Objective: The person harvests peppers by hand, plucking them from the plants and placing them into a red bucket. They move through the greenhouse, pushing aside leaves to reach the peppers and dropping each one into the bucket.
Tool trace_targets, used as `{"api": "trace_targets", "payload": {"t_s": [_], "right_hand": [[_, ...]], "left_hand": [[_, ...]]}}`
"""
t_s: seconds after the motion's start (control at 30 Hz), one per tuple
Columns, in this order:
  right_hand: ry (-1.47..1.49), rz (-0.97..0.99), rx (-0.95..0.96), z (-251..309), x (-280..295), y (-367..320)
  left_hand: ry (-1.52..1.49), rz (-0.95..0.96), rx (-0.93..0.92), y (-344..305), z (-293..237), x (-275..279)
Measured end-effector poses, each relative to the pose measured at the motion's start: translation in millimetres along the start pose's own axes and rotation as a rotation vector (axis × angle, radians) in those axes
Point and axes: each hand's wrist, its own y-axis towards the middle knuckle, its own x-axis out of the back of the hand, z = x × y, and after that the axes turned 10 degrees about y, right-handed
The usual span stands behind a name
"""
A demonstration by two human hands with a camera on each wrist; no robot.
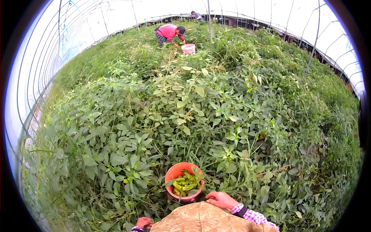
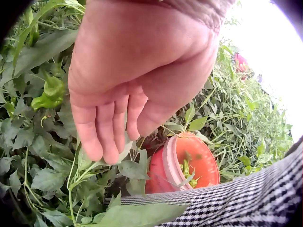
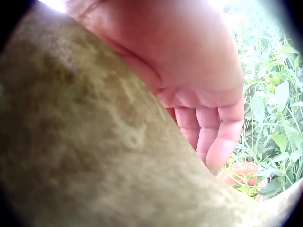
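A red bucket stands among the plants, with long green and yellowish peppers inside. My right hand is just to the right of its near rim, beside my camouflage-patterned garment. In the right wrist view its fingers hang loosely bent and hold nothing, while the garment hides the thumb. Low at the left is my left hand, partly cut off by the frame edge. The left wrist view shows its relaxed fingers pointing down over leaves. A green pepper hangs on a plant beside it.
Dense pepper plants fill the ground on all sides. Farther up, a person in a pink top bends beside a pale pink bucket. Another person is at the far end. A thin pole rises among the plants.
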Motion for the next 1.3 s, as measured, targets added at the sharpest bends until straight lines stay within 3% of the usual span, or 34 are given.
{"api": "trace_targets", "payload": {"t_s": [0.07,0.27,0.63,0.93,1.17,1.23,1.3], "right_hand": [[0.010,0.007,0.004,-2.1,0.6,0.1],[-0.017,0.000,0.026,-3.2,3.2,0.7],[-0.036,0.000,0.003,-0.3,5.4,4.3],[-0.017,0.014,-0.022,-0.4,4.0,9.5],[-0.025,-0.017,0.044,-3.2,1.8,10.2],[-0.032,-0.020,0.040,-2.5,1.4,10.2],[-0.039,-0.020,0.036,-1.1,1.6,10.3]], "left_hand": [[-0.031,-0.016,-0.005,4.0,-0.7,-3.0],[0.271,-0.100,0.046,0.1,-35.9,-20.3],[0.251,-0.062,0.063,16.1,-24.0,-14.0],[0.155,-0.020,0.064,35.4,17.8,6.0],[0.062,-0.078,0.073,14.2,-4.5,-3.5],[0.195,-0.008,-0.003,87.9,66.9,35.9],[0.205,0.005,-0.010,93.2,71.9,38.6]]}}
